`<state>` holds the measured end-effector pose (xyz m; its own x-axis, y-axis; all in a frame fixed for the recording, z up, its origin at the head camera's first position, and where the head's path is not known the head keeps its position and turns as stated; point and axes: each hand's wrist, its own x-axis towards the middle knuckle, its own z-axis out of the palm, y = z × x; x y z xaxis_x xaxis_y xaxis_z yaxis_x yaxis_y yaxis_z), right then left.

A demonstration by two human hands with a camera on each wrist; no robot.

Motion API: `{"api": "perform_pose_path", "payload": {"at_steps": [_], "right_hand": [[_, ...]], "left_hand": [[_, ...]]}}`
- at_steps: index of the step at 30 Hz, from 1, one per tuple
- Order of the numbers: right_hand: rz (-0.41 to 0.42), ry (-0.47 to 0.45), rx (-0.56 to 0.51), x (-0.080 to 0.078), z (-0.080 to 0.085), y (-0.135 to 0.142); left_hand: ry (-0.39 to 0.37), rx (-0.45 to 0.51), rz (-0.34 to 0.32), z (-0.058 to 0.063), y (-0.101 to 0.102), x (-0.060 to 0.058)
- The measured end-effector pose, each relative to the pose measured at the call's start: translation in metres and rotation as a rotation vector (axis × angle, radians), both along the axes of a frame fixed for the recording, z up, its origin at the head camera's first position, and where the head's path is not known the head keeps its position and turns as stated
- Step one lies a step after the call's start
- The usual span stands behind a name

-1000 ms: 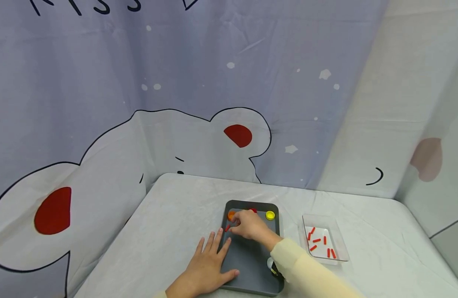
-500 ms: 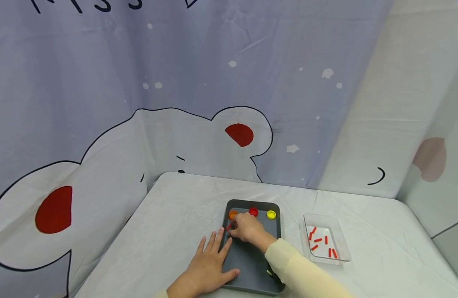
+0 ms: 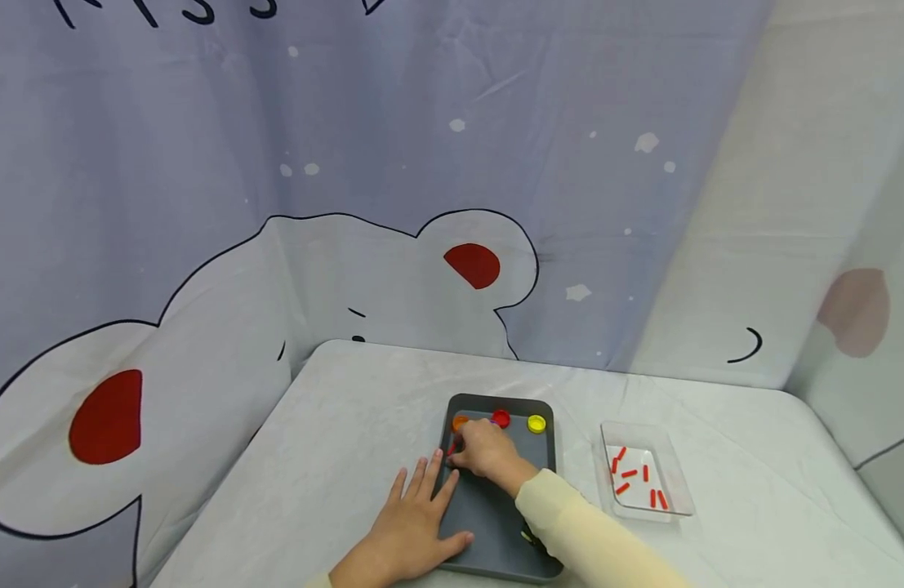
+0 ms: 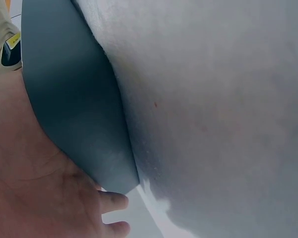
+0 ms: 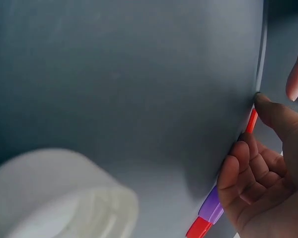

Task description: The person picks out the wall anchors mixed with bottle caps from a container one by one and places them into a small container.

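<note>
In the head view a dark grey tray [image 3: 488,523] lies on the white cloth. My left hand [image 3: 407,523] rests at its left rim, fingers spread straight and thumb over the tray floor. Near the upper left of the tray, my right hand [image 3: 488,449] has curled fingers. It pinches a short red stick [image 5: 252,120] lengthwise between thumb and fingertips, along the tray's edge. A purple piece [image 5: 212,204] and a red piece [image 5: 198,228] lie beside those fingers in the right wrist view. An orange round cap [image 3: 460,422], partly hidden, sits just beyond the right hand.
A red round cap [image 3: 500,418] and a yellow round cap [image 3: 536,424] stand at the tray's far end. Right of the tray is a clear plastic box [image 3: 672,469] with several red sticks [image 3: 630,474]. A blurred white ring-shaped thing [image 5: 124,208] fills the right wrist view's lower left.
My right hand has shifted slightly toward me, uncovering the red cap, and its fingers have closed in around the red stick. The left hand stays where it was.
</note>
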<state>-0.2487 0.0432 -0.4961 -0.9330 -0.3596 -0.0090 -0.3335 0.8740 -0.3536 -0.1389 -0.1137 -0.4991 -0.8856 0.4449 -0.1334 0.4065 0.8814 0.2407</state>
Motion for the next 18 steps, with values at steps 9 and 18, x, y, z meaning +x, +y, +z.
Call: {"api": "perform_pose_path", "payload": {"at_steps": [9, 18], "right_hand": [[-0.009, 0.003, 0.023, -0.0014, 0.0012, -0.0039], [-0.011, -0.004, 0.018, -0.0008, 0.0002, -0.0047]], "left_hand": [[0.013, 0.0, -0.006, 0.0026, 0.0002, 0.0007], [0.013, 0.006, -0.007, 0.0048, 0.0009, 0.0019]]}}
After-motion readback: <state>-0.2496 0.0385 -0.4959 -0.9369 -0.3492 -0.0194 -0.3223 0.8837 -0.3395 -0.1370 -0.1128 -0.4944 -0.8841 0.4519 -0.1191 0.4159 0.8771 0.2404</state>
